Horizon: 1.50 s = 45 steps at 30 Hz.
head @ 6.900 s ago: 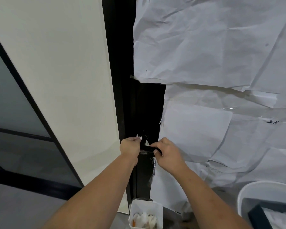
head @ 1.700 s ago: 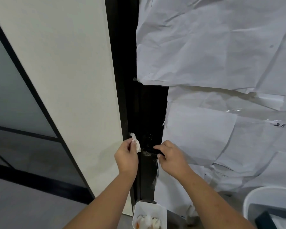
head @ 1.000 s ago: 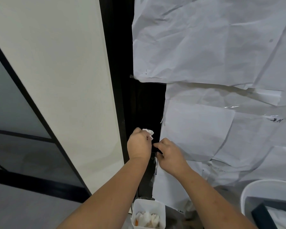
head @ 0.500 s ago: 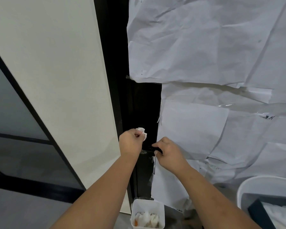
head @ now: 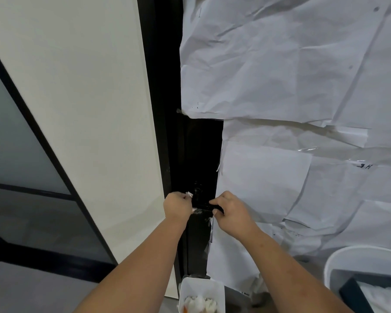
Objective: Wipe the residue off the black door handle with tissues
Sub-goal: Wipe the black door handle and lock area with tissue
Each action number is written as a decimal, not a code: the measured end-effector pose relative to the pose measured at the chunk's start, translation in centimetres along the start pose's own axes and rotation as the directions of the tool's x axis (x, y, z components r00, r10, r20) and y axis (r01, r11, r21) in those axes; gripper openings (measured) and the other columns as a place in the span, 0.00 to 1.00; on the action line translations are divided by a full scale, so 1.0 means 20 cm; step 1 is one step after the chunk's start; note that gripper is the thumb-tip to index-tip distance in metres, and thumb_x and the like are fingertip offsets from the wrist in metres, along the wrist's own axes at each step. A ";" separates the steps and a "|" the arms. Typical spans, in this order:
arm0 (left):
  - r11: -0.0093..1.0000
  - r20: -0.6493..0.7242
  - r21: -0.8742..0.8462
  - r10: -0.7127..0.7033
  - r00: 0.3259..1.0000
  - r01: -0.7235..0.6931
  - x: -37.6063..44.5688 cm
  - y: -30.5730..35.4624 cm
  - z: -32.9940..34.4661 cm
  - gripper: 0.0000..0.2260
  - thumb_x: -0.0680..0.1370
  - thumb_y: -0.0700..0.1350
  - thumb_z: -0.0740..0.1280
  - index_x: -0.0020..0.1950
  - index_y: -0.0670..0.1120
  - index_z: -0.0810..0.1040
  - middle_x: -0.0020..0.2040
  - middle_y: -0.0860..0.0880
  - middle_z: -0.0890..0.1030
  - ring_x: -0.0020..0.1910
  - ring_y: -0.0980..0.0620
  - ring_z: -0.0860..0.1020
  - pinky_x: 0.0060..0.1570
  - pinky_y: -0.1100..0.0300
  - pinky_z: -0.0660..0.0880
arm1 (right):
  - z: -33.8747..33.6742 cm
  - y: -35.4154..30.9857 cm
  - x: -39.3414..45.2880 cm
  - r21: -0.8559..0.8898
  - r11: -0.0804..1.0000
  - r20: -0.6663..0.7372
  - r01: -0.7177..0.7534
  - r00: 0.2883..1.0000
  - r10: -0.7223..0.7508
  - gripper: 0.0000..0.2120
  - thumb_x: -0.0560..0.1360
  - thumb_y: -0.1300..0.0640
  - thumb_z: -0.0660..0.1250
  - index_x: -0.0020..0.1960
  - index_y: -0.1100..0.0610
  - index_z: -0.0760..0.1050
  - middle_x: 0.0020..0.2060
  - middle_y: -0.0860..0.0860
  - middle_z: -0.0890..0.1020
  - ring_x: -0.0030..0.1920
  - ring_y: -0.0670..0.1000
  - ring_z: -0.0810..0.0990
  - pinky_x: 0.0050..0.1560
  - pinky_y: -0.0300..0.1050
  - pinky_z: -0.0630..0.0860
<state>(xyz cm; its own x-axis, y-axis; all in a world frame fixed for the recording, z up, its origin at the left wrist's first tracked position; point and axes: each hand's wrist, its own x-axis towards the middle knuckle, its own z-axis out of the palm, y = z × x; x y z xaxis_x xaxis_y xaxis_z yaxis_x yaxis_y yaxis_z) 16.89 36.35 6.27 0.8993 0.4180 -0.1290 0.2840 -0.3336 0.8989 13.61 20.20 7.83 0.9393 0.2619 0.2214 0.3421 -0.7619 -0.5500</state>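
- It looks like a room indoors that is being fixed up or painted, but what kind of room is hard to tell
- A black door [head: 199, 150] is covered with crinkly white paper sheets [head: 280, 64] held on with clear tape
- A plain cream wall [head: 81, 98] stands beside dark glass panels [head: 16, 143]
- A white tub [head: 202, 290] of used tissues sits on the floor

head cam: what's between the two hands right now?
In the head view, the black door handle spans the gap between the left hand, holding a tissue, and the right hand. Whitish residue shows on its lower edge.
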 end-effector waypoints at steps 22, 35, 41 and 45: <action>0.960 -0.269 -0.120 0.213 0.939 -0.252 -0.12 0.10 -0.29 0.15 0.73 0.45 0.75 0.54 0.49 0.71 0.48 0.52 0.76 0.45 0.56 0.77 0.40 0.71 0.69 | -0.04 -0.15 0.14 0.228 0.966 -0.117 -0.122 0.981 0.152 0.14 0.77 0.59 0.63 0.59 0.46 0.76 0.48 0.47 0.78 0.46 0.49 0.77 0.41 0.33 0.69; 0.918 -0.275 0.193 0.389 0.879 -0.345 -0.03 0.07 -0.27 0.11 0.75 0.47 0.72 0.48 0.47 0.70 0.44 0.51 0.72 0.37 0.53 0.72 0.37 0.59 0.75 | 0.08 -0.27 0.20 -0.358 0.932 -0.014 0.056 0.998 -0.065 0.13 0.76 0.54 0.63 0.59 0.56 0.76 0.56 0.51 0.69 0.48 0.48 0.66 0.43 0.39 0.65; 0.909 -0.253 0.212 0.406 0.878 -0.359 -0.03 0.06 -0.28 0.11 0.75 0.48 0.72 0.50 0.47 0.71 0.46 0.51 0.72 0.39 0.53 0.73 0.38 0.60 0.75 | 0.09 -0.21 0.25 -0.244 0.968 0.036 -0.061 0.997 0.072 0.15 0.73 0.62 0.66 0.60 0.57 0.74 0.46 0.50 0.73 0.33 0.43 0.67 0.30 0.32 0.61; 0.901 -0.239 0.211 0.424 0.873 -0.380 -0.03 0.06 -0.28 0.11 0.75 0.46 0.71 0.51 0.46 0.71 0.47 0.51 0.72 0.40 0.53 0.72 0.39 0.63 0.71 | 0.02 -0.17 0.22 -0.267 0.962 0.082 -0.063 0.993 0.087 0.13 0.75 0.65 0.58 0.53 0.59 0.78 0.47 0.51 0.76 0.40 0.47 0.68 0.35 0.34 0.63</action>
<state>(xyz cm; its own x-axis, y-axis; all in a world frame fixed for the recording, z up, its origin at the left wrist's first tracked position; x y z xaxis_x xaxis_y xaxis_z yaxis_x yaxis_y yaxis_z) 14.73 40.50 9.77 0.8265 0.4253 0.3688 -0.0155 -0.6377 0.7702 16.56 24.23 10.29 0.9645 0.2422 0.1055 0.2637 -0.9071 -0.3282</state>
